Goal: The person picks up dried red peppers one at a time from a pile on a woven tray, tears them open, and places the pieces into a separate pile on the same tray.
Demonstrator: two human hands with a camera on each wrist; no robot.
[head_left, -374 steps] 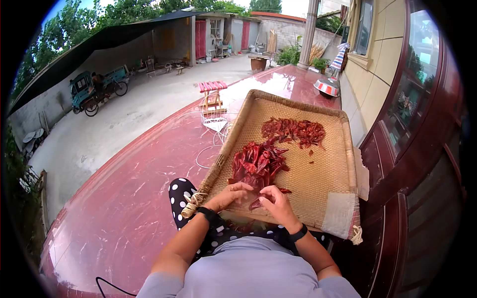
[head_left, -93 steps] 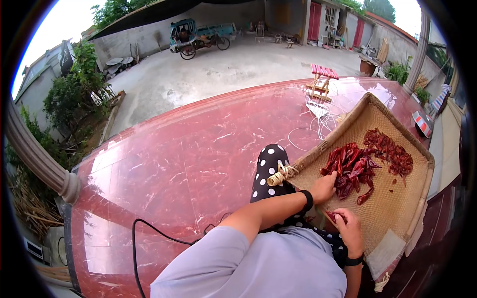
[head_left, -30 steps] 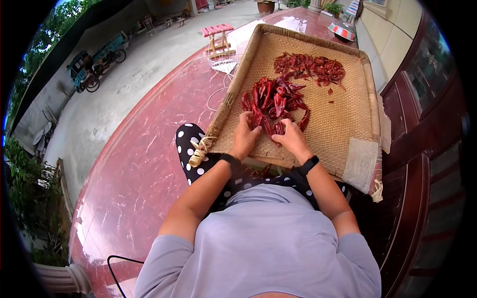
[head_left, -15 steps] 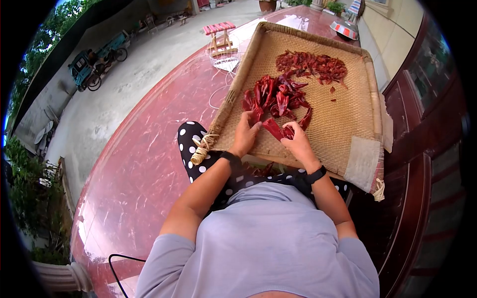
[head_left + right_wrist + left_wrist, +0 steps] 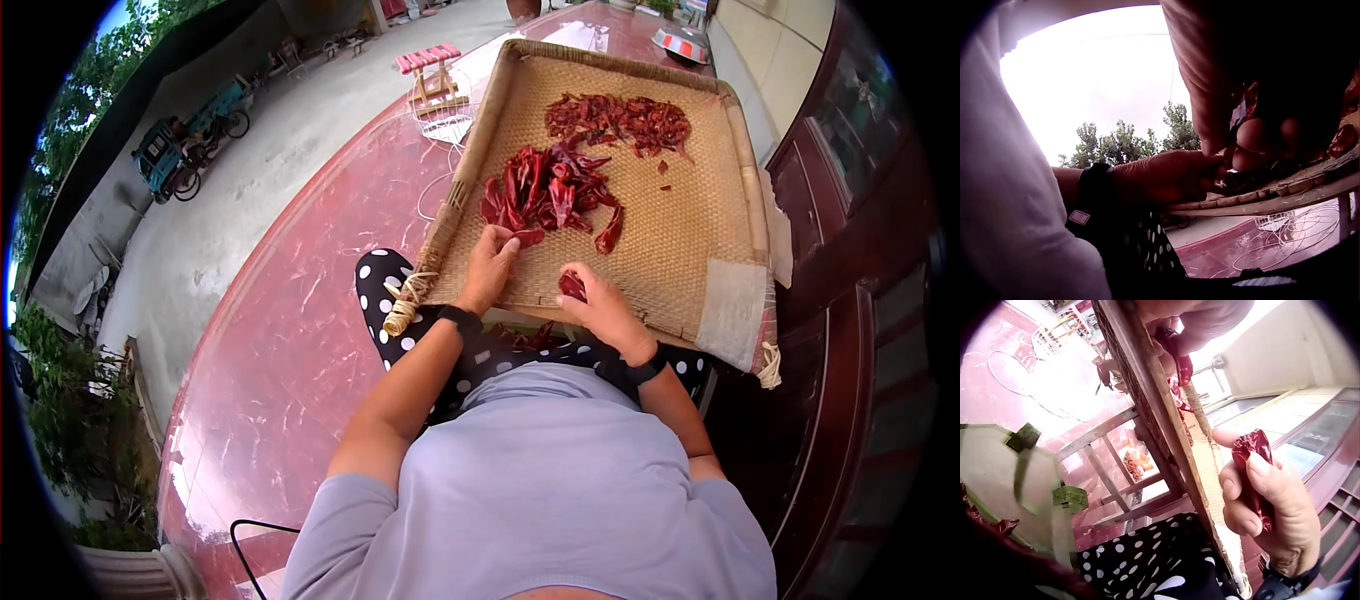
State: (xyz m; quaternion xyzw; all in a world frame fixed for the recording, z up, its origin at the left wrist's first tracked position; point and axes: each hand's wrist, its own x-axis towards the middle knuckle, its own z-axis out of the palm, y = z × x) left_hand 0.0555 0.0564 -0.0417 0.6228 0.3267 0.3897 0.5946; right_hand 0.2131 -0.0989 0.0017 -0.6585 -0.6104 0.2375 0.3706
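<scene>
A woven tray lies across the person's lap. On it are a heap of whole dried red chillies and, farther off, a pile of smaller red pieces. The left hand pinches a chilli at the near edge of the heap. Nearer the tray's front rim, the right hand grips a dark red chilli; in the left wrist view that chilli lies between thumb and curled fingers of the right hand. The right wrist view shows both hands close up and dark.
A striped stool and a white wire rack stand left of the tray on red tiles. A metal bowl sits beyond it. Under the tray, the left wrist view shows a wooden frame. Dark red doors are on the right.
The right hand has drawn back from the heap toward the tray's near rim with a chilli in its grip. The left hand stays by the heap, where a chilli now shows at its fingertips.
</scene>
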